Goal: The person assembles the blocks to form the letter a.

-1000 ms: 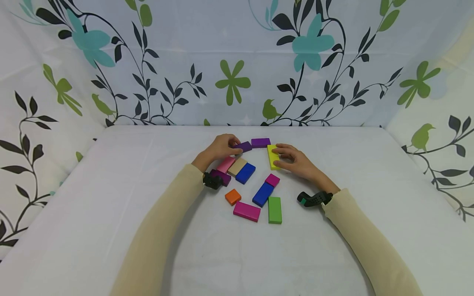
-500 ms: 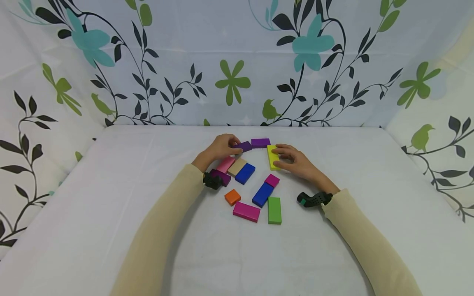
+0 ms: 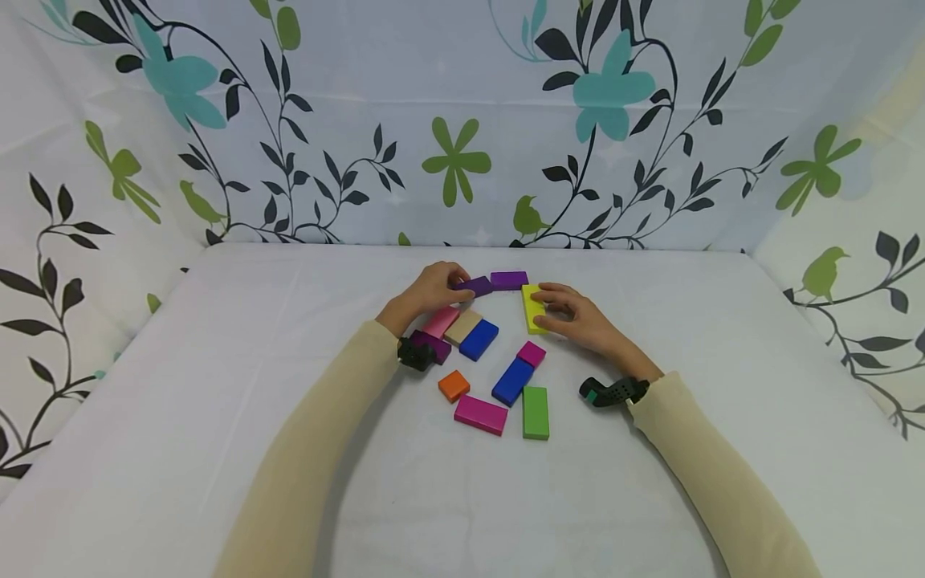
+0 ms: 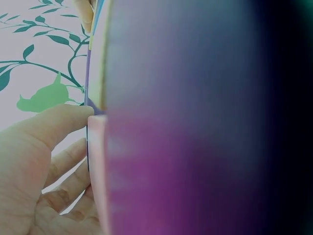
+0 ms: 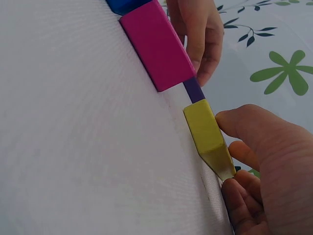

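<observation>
At the back of the block group, my left hand (image 3: 435, 286) pinches a dark purple block (image 3: 474, 286) between thumb and fingers. A lighter purple block (image 3: 509, 280) lies just right of it. My right hand (image 3: 578, 316) holds a yellow block (image 3: 532, 308) by its right side, and the thumb and curled fingers show close around it in the right wrist view. Below the left hand sit a pink block (image 3: 440, 322), a tan block (image 3: 463, 327) and a blue block (image 3: 478, 339). A blurred magenta-purple block (image 4: 186, 171) fills much of the left wrist view.
Nearer me lie an orange block (image 3: 454, 386), a magenta block (image 3: 481, 414), a green block (image 3: 535, 413) and a longer blue block (image 3: 512, 381) touching a small magenta block (image 3: 531, 353). A plum block (image 3: 432, 346) is by the left wrist. White cloth (image 3: 462, 514) covers the table.
</observation>
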Demonstrator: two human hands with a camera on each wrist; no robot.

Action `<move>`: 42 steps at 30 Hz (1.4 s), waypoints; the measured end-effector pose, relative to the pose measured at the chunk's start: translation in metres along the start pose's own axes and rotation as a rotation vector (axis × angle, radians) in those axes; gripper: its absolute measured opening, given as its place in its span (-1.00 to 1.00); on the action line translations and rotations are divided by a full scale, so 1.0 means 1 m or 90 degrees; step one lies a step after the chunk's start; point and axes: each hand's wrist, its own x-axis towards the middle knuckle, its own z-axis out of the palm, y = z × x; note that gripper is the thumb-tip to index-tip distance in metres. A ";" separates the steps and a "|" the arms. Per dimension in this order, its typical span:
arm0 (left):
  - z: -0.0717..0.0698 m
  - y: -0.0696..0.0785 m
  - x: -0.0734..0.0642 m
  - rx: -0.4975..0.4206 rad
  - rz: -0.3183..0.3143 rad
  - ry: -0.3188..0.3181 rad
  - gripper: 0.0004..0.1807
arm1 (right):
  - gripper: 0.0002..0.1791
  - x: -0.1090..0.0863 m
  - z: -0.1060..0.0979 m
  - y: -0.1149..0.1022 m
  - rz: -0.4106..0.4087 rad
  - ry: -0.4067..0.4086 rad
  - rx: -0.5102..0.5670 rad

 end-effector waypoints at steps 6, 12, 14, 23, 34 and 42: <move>-0.002 -0.002 0.000 -0.010 -0.003 -0.013 -0.50 | -0.46 0.000 0.000 -0.001 -0.004 0.003 -0.007; -0.002 -0.003 -0.003 -0.010 0.013 -0.021 -0.48 | -0.46 0.001 0.000 0.000 -0.005 0.003 -0.005; -0.002 -0.003 -0.004 -0.004 0.019 -0.020 -0.48 | -0.46 0.001 0.000 0.000 -0.005 0.001 -0.003; -0.004 0.000 -0.010 -0.004 0.027 -0.014 -0.50 | -0.46 0.001 -0.002 -0.002 -0.001 -0.002 -0.008; -0.005 -0.005 -0.017 -0.064 0.035 -0.002 -0.47 | -0.45 0.000 -0.002 -0.004 0.007 0.000 -0.009; -0.003 -0.014 -0.026 -0.093 0.023 0.011 -0.48 | -0.45 -0.001 0.000 -0.001 0.007 -0.003 -0.005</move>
